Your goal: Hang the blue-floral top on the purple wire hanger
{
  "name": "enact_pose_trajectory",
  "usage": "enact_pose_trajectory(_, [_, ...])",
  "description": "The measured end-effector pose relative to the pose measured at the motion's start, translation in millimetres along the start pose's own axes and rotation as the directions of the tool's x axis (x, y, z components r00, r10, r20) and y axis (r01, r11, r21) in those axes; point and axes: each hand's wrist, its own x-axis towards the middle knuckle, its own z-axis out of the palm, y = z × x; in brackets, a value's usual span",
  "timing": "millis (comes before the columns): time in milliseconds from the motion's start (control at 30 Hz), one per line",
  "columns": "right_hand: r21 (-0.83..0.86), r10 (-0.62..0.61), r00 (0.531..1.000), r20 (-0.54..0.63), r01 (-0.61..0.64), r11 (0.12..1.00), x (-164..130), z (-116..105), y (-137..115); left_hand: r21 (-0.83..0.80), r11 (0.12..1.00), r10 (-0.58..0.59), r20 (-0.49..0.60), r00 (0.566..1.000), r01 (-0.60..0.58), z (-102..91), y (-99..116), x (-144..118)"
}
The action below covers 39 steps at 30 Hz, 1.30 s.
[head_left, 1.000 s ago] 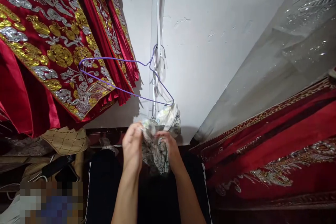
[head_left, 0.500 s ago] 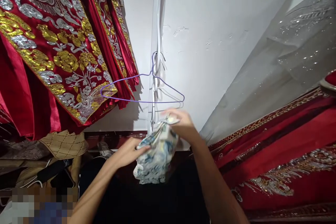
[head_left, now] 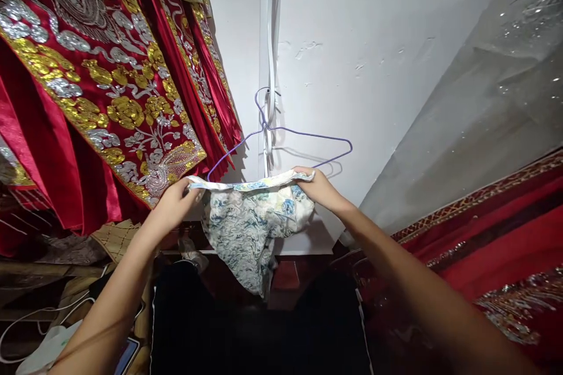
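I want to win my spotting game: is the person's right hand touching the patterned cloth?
Touching. The head view shows the right hand gripping one end of the top edge of the patterned cloth.

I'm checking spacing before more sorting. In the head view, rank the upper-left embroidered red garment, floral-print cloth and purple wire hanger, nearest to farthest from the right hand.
From the right hand:
1. Floral-print cloth: in its grip.
2. Purple wire hanger: just above the cloth.
3. Embroidered red garment: hanging at upper left.
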Motion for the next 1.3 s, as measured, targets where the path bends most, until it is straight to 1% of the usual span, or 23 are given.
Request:
enact_pose_trajectory(67, [0.019,0.008,1.000,0.020,-0.008,1.000,-10,-1,-9,-0.090,0.996,0.006,-0.046,0.999,-0.010,3.2,5,11])
enact_pose_trajectory(167, [0.021,0.008,0.999,0.039,-0.009,1.000,-18,-1,-21,-0.180,0.980,0.062,-0.115,0.991,-0.083,19.1,10,29])
enact_pose_trajectory(233, [-0.005,-0.002,0.999,0.045,0.003,1.000,-21,-2,-28,-0.174,0.982,0.051,-0.156,0.986,-0.079,32.5,11,41])
enact_pose_trajectory(267, [-0.030,-0.010,0.999,0.042,0.012,0.999,-23,-3,-31,-0.152,0.987,0.025,-0.159,0.987,-0.050,38.7,11,47])
enact_pose_trajectory(367, [-0.141,-0.029,0.999,0.015,0.031,0.990,-28,-8,-41,-0.053,0.995,-0.092,-0.091,0.992,0.088,52.7,9,58])
enact_pose_trajectory(433, [-0.217,-0.032,0.999,-0.007,0.030,0.976,-31,-12,-47,-0.009,0.992,-0.126,-0.027,0.992,0.126,57.5,8,62])
enact_pose_trajectory(500, [-0.245,-0.027,0.999,-0.019,0.022,0.969,-31,-14,-51,-0.007,0.998,-0.062,-0.008,0.998,0.062,58.7,10,63])
enact_pose_trajectory(567, [-0.195,-0.015,1.000,0.001,0.014,0.981,-30,-13,-51,-0.041,0.995,0.084,-0.042,0.996,-0.086,56.3,16,63])
enact_pose_trajectory(633, [-0.095,-0.005,1.000,0.018,0.006,0.995,-29,-9,-48,-0.088,0.969,0.222,-0.090,0.971,-0.230,51.3,25,64])
enact_pose_trajectory(733, [0.042,-0.004,0.999,0.046,0.002,0.999,-31,0,-45,-0.119,0.937,0.307,-0.163,0.938,-0.328,41.5,41,69])
enact_pose_trajectory(800, [0.047,0.003,0.997,0.079,-0.006,0.999,-35,1,-44,-0.121,0.920,0.347,-0.187,0.919,-0.372,34.4,47,73])
enact_pose_trajectory(833, [0.014,0.014,0.997,0.081,-0.016,1.000,-36,-2,-44,-0.119,0.914,0.363,-0.194,0.911,-0.389,30.8,47,75])
enact_pose_trajectory(867, [-0.037,0.029,0.998,0.054,-0.027,0.999,-37,-6,-44,-0.112,0.909,0.376,-0.198,0.905,-0.402,27.2,47,76])
enact_pose_trajectory(900, [-0.095,0.039,0.999,-0.010,-0.039,0.995,-37,-13,-44,-0.099,0.905,0.388,-0.206,0.899,-0.413,23.6,46,77])
enact_pose_trajectory(933, [-0.152,0.038,0.994,-0.104,-0.053,0.987,-34,-22,-43,-0.085,0.901,0.401,-0.212,0.891,-0.425,20.2,44,78])
enact_pose_trajectory(967, [-0.204,0.020,0.977,-0.214,-0.065,0.977,-30,-32,-42,-0.074,0.894,0.418,-0.215,0.883,-0.441,17.4,43,78])
enact_pose_trajectory(1000, [-0.251,-0.010,0.948,-0.317,-0.073,0.965,-25,-43,-39,-0.069,0.886,0.436,-0.211,0.875,-0.458,15.3,42,78])
enact_pose_trajectory(1033, [-0.294,-0.046,0.917,-0.396,-0.079,0.953,-18,-54,-36,-0.069,0.879,0.451,-0.205,0.869,-0.472,14.2,42,78])
enact_pose_trajectory(1067, [-0.337,-0.076,0.898,-0.432,-0.082,0.938,-12,-65,-32,-0.071,0.875,0.458,-0.203,0.866,-0.479,14.1,43,77])
enact_pose_trajectory(1167, [-0.407,-0.075,0.895,-0.439,-0.123,0.905,3,-88,-26,-0.051,0.887,0.434,-0.246,0.866,-0.459,19.1,42,77])
enact_pose_trajectory(1233, [-0.386,-0.011,0.902,-0.431,-0.173,0.906,4,-99,-30,-0.024,0.911,0.386,-0.303,0.871,-0.412,22.9,37,78])
enact_pose_trajectory(1267, [-0.350,0.039,0.916,-0.399,-0.192,0.917,2,-104,-34,-0.021,0.927,0.347,-0.328,0.879,-0.374,23.6,33,79])
enact_pose_trajectory(1300, [-0.293,0.101,0.937,-0.334,-0.205,0.934,-1,-109,-39,-0.029,0.944,0.299,-0.351,0.887,-0.329,23.2,30,81])
